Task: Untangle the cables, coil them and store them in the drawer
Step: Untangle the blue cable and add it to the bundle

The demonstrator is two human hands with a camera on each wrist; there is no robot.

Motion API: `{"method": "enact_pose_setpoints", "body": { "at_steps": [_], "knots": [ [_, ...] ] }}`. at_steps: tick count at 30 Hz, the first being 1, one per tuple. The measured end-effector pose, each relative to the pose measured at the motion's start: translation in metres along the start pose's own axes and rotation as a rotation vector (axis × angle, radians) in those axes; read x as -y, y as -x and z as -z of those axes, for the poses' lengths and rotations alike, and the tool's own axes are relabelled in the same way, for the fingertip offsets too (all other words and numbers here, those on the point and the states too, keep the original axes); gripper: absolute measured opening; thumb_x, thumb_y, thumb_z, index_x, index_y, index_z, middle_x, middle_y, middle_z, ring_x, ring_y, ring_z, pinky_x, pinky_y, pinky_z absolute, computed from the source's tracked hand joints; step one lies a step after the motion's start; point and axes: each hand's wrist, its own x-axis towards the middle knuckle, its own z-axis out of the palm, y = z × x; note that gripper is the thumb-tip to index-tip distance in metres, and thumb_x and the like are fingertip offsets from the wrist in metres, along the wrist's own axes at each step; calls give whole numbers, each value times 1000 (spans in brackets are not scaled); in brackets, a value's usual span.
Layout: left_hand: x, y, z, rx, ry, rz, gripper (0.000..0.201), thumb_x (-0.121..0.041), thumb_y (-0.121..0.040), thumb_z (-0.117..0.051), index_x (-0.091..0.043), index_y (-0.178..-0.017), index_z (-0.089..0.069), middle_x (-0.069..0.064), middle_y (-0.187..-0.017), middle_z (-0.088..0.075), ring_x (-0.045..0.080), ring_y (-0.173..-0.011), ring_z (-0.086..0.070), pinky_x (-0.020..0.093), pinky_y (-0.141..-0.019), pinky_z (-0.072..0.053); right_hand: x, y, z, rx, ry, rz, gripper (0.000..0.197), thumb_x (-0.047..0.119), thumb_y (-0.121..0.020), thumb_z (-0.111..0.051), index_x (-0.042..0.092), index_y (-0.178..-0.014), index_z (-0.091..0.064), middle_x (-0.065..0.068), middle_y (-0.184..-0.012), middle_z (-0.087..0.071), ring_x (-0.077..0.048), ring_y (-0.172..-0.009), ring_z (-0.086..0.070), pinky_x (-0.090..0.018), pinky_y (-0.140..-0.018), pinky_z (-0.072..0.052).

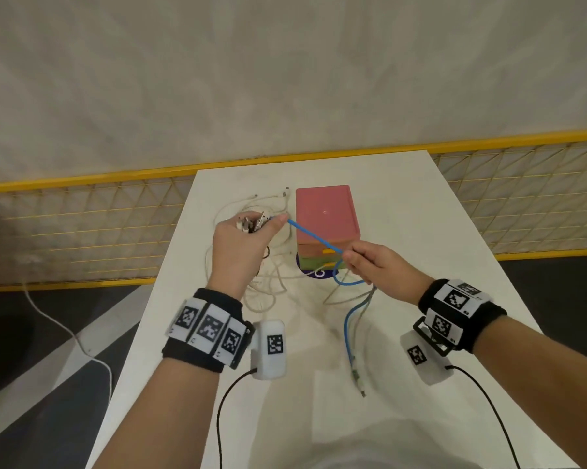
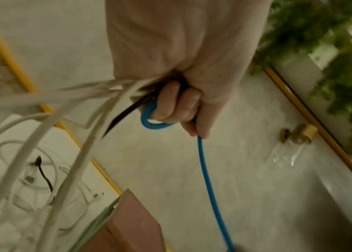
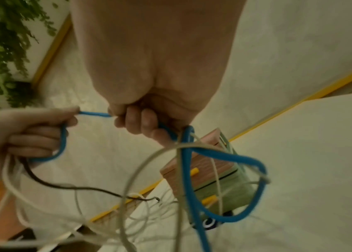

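A blue cable [image 1: 314,238] runs taut between my two hands above the white table [image 1: 420,214]. My left hand [image 1: 248,238] grips a bundle of white cables [image 2: 48,100], a thin black cable [image 2: 125,112] and the blue cable's end [image 2: 149,119], with metal plugs sticking out of the fist. My right hand [image 1: 370,262] pinches the blue cable [image 3: 183,162], which loops below it and trails down the table with a grey cable [image 1: 363,306]. More white cables [image 1: 271,289] lie tangled on the table. The small drawer box [image 1: 326,218], pink on top and green below, stands shut behind the hands.
A yellow mesh railing [image 1: 82,228] runs behind and left of the table. A white cord [image 1: 65,326] lies on the dark floor at left. Green plants [image 2: 332,51] hang beyond the railing. Wrist camera leads [image 1: 224,401] dangle near the table's front.
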Motion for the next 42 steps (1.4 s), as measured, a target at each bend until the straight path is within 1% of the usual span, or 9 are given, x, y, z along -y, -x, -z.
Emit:
{"method": "enact_pose_setpoints", "body": {
  "at_steps": [5, 9, 13, 17, 23, 26, 32, 37, 42],
  "knots": [
    [13, 15, -19, 229, -199, -198, 38, -31, -81, -76, -33, -117, -66, -23, -105, -63, -3, -92, -59, 12, -78, -49, 13, -9, -11, 32, 71, 79, 28, 22, -101, -43, 10, -82, -61, -8, -72, -53, -22, -67, -47, -36, -68, -42],
    [15, 21, -31, 515, -397, -149, 25, -47, -84, -69, -23, -90, -73, -9, -83, -72, 3, -81, -64, 13, -68, -48, 23, -10, -14, 52, -7, 166, 30, 24, -99, -39, 5, -97, -63, -19, -82, -60, -33, -75, -54, -46, -74, -48],
    [7, 14, -17, 356, -360, -239, 31, -44, -85, -69, -17, -71, -64, -12, -59, -56, 0, -55, -47, 13, -52, -36, 1, -7, 0, 72, 144, 130, 22, 26, -98, -48, 6, -98, -58, -9, -83, -59, -19, -71, -53, -37, -70, -46],
    [-2, -4, 11, 53, -237, -234, 37, -46, -85, -67, -12, -71, -61, -8, -57, -46, 6, -54, -41, 17, -52, -34, -45, 0, 21, 126, 535, -48, 26, 7, -91, -54, 24, -110, -58, -1, -114, -65, -24, -109, -61, -32, -93, -46],
    [-8, 6, 1, 188, -242, -253, 30, -37, -86, -69, -12, -72, -62, -8, -61, -53, 4, -61, -45, 14, -59, -36, -9, -4, 3, 5, 231, 130, 68, 17, -87, -67, 22, -145, -32, 15, -136, -44, 5, -122, -43, -3, -102, -30],
    [-8, 14, -11, 215, -169, -283, 30, -33, -87, -69, -7, -75, -62, 9, -70, -57, 10, -65, -47, 18, -62, -38, 18, -17, -17, 101, 97, 185, 42, 19, -95, -56, 15, -135, -45, 7, -126, -57, -1, -112, -54, -13, -98, -42],
    [-2, -7, 14, -174, -137, -248, 22, -35, -87, -69, -15, -80, -62, -10, -64, -52, 4, -57, -44, 21, -59, -38, -6, -12, -20, 106, 123, 29, 25, 19, -103, -34, 10, -91, -54, -5, -76, -54, -2, -62, -49, -21, -68, -43],
    [15, 15, -5, 244, -409, -289, 32, -39, -88, -67, -34, -119, -64, -15, -96, -67, 0, -78, -58, 15, -74, -49, 14, -16, -24, 28, 149, 140, 24, 15, -102, -38, 8, -88, -56, -2, -78, -57, -5, -70, -49, -14, -68, -40],
    [20, 12, -14, 305, -402, -221, 30, -46, -86, -66, -17, -78, -63, -8, -64, -58, 3, -58, -52, 17, -55, -39, 27, -19, -20, 24, 122, 188, 29, 14, -102, -38, 27, -77, -44, 10, -67, -43, 0, -61, -43, -12, -60, -36]
  ]
}}
